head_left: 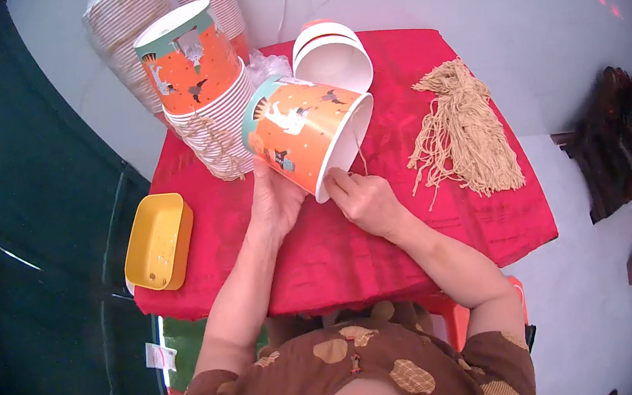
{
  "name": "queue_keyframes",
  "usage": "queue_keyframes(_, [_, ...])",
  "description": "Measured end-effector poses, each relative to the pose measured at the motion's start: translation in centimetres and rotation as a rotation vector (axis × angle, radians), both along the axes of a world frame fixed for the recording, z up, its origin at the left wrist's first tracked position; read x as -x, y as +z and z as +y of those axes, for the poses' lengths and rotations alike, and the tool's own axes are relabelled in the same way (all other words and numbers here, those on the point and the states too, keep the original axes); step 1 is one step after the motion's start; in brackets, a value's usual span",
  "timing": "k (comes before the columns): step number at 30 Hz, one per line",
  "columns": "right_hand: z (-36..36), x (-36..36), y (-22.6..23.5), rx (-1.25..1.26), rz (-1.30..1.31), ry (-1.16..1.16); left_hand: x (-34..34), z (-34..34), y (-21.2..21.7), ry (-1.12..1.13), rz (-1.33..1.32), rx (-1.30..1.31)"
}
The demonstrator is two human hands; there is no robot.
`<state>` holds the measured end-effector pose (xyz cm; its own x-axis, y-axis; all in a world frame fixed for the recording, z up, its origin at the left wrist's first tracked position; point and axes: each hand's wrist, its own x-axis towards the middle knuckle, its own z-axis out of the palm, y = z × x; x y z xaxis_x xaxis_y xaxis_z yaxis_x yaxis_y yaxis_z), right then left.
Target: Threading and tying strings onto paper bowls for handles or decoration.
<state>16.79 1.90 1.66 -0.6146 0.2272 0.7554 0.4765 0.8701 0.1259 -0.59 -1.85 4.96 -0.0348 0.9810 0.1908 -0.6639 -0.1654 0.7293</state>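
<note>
My left hand point(277, 196) supports an orange and green printed paper bucket point(297, 123) from below, its fingers wrapped round the far side and partly hidden. The bucket lies tilted, its white open mouth facing right. At the lower rim, my right hand point(363, 200) has its fingers pinched together. A thin tan string point(362, 160) runs up from these fingers across the mouth; where its other end goes is hidden. To the right lies a loose bundle of tan strings point(469, 135).
A nested stack of buckets point(188, 62), tan strings hanging at its side, stands back left before bagged stacks point(127, 30). More white-mouthed buckets point(333, 62) lie behind. A yellow tray point(185, 228) sits at the left edge of the red-covered table point(342, 266).
</note>
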Motion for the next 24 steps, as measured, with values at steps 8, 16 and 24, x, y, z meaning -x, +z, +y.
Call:
queue_keyframes(8, [-0.1,0.4,-0.4,-0.006,-0.041,0.027,0.1,0.0,0.2,0.028,-0.201,0.118])
queue_keyframes(16, [-0.8,-1.3,1.6,0.263,0.405,0.324,1.6,0.7,-0.8,0.209,0.036,-0.066])
queue_keyframes(24, [-0.6,-2.1,2.3,0.969,1.094,0.455,1.8,1.3,-1.3,0.287,0.159,-0.176])
